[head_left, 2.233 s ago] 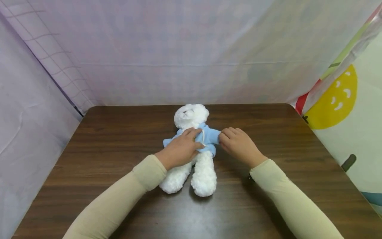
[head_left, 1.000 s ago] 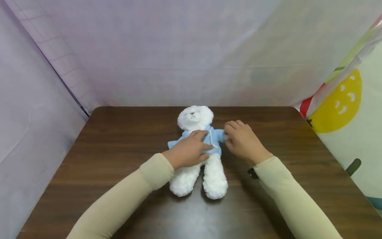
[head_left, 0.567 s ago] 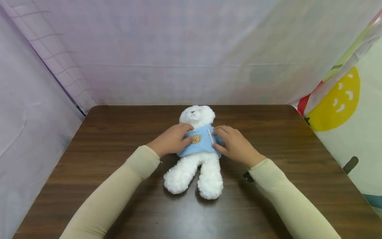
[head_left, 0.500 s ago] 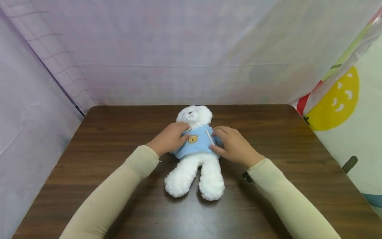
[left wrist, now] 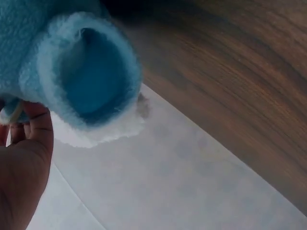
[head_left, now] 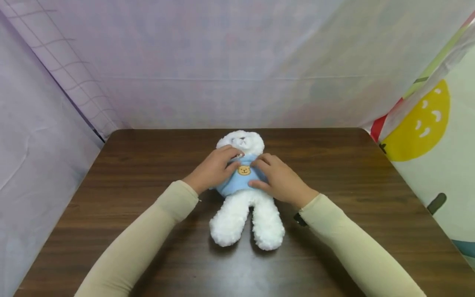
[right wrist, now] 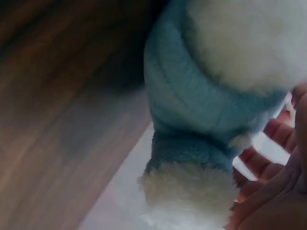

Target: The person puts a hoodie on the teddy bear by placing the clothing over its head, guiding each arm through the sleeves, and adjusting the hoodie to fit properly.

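Observation:
A white fluffy teddy bear (head_left: 266, 227) lies on its back, head away from me, in a light blue hoodie (head_left: 237, 184) with a bear-face patch (head_left: 244, 170). At the hoodie's left upper side, near the neck, my left hand (head_left: 214, 169) pinches the fabric with thumb and fingers. My right hand (head_left: 280, 178) rests on the other side of the chest, fingers relaxed and thumb apart. In the left wrist view, one sleeve (left wrist: 52, 76) gapes with no paw in its opening. The right wrist view shows a white paw (right wrist: 187, 199) poking out of the other sleeve.
The bear lies on a dark brown wooden table (head_left: 156, 156) with rounded far corners. A pale cloth (head_left: 222, 74) hangs behind the far edge. On the right hangs a printed cloth with a yellow shape (head_left: 419, 123).
My left hand has moved from the chest to the hoodie's left side, uncovering the patch. My right hand has left the sleeve end and come inward onto the chest.

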Tool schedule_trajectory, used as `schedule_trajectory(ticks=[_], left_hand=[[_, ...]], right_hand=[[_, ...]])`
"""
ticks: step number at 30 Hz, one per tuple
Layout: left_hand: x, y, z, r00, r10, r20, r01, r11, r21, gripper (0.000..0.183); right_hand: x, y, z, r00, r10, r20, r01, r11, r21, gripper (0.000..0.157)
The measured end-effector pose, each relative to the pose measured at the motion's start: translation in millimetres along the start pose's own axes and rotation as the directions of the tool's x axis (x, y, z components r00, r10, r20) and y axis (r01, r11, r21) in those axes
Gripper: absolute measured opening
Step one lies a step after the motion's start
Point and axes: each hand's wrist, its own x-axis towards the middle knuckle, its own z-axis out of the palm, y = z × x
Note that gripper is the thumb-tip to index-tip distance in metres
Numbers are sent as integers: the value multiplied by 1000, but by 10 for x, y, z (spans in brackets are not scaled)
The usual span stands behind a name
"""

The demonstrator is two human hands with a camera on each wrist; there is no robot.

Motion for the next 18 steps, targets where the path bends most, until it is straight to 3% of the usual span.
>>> schedule_trajectory(ticks=[3, 5, 10, 12, 15, 18], left_hand=[[-56, -22, -26, 1000, -21, 11, 21, 999, 33, 31], [-92, 1, -55, 995, -75, 71, 70, 996, 61, 38], [-166, 62, -87, 953, -195, 233, 170, 978, 122, 66], [-164, 79, -63, 952, -190, 240, 161, 978, 135, 70], [-161, 95, -12, 964, -160, 211, 130, 980, 150, 70], [-178, 102, 9, 972, -151, 179, 125, 981, 145, 72]], right_hand=[[25, -1, 66, 1000, 22, 13, -22, 999, -23, 53], [12, 11, 62, 998, 47, 31, -46, 999, -7, 55], [23, -1, 12, 992, 79, 103, -81, 997, 17, 56], [45, -21, -18, 990, 86, 115, -89, 996, 26, 52], [77, -59, -40, 987, 105, 124, -110, 993, 33, 46], [82, -87, -31, 980, 145, 138, -148, 989, 8, 49]])
